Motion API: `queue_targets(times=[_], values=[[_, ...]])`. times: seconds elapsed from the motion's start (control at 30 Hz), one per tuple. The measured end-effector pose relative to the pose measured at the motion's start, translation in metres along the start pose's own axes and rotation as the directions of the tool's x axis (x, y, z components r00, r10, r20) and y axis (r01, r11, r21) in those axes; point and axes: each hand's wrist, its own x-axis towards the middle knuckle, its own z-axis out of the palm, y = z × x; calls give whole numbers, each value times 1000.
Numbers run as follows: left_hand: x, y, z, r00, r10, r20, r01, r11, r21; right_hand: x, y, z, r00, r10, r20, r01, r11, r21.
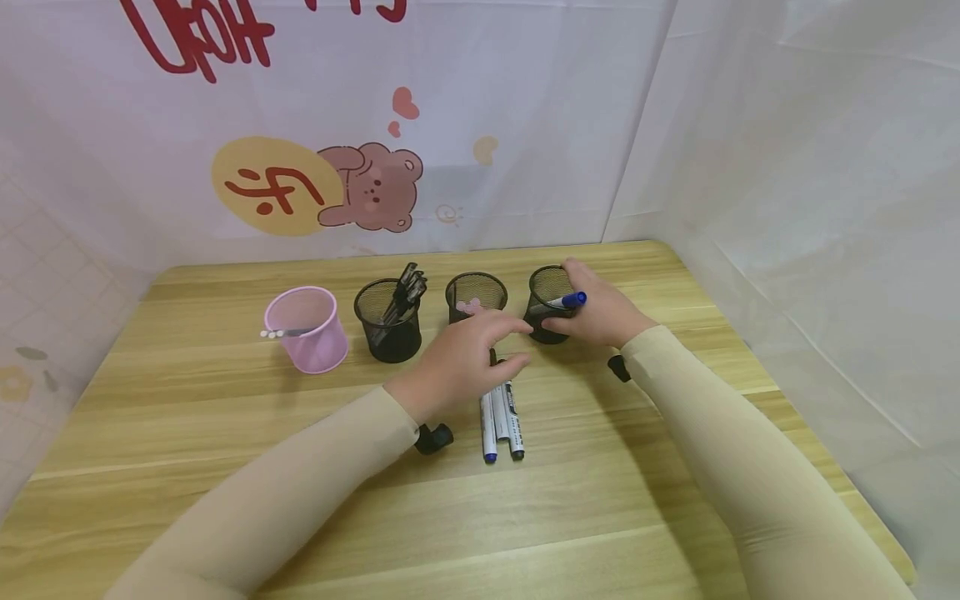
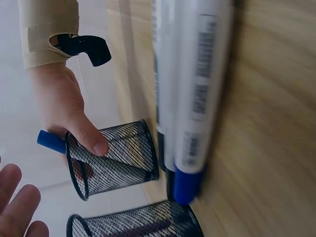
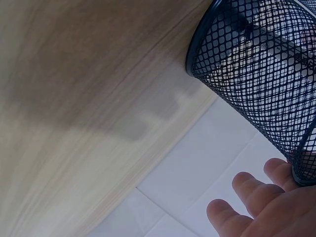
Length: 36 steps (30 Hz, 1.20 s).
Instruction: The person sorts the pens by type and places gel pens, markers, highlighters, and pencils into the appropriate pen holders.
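Observation:
My right hand [image 1: 600,312] grips the rightmost black mesh pen holder [image 1: 537,323], thumb on its near side. A blue-capped marker [image 1: 574,300] leans out over that holder's rim, beside the hand. In the left wrist view the thumb lies across the mesh wall [image 2: 131,153]. The right wrist view shows several of the other fingers [image 3: 254,192] spread past the rim. My left hand [image 1: 461,358] hovers with parted fingers and holds nothing. Below it, white markers [image 1: 501,412] lie side by side on the table, their upper ends partly hidden. Behind it stands another mesh holder [image 1: 480,287] with pinkish shapes inside.
Left of the hands, a black mesh holder [image 1: 393,340] contains several dark pens [image 1: 407,290]. A pink holder [image 1: 318,346] with white-tipped sticks [image 1: 281,333] stands at far left. The wooden table [image 1: 600,517] ends at a printed cloth backdrop [image 1: 525,100].

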Motion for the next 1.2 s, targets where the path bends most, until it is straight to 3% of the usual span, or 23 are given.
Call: queue_targets(times=[0.17,0.33,0.57,0.7,1.0,1.2], values=[[-13,-4,-2,1000,-6,23,4,998,66,-1,-1,-1,999,26,24,-26,999,-19],[-24,-10,-1,991,-92,101,80,990,118,-1,-2,-2,999,39,35,-38,999,-22],[-34,-20,9,945,-243,221,204,962,183,-1,-3,-3,997,60,48,-59,998,-21],[-37,-25,12,916,-292,274,238,947,214,-1,-3,-3,997,59,47,-58,998,-25],[-38,-34,16,884,-309,349,246,945,213,-1,-2,-3,997,53,51,-51,998,-32],[-40,-37,18,874,-293,388,222,950,218,-1,-1,-3,997,53,48,-52,998,-26]])
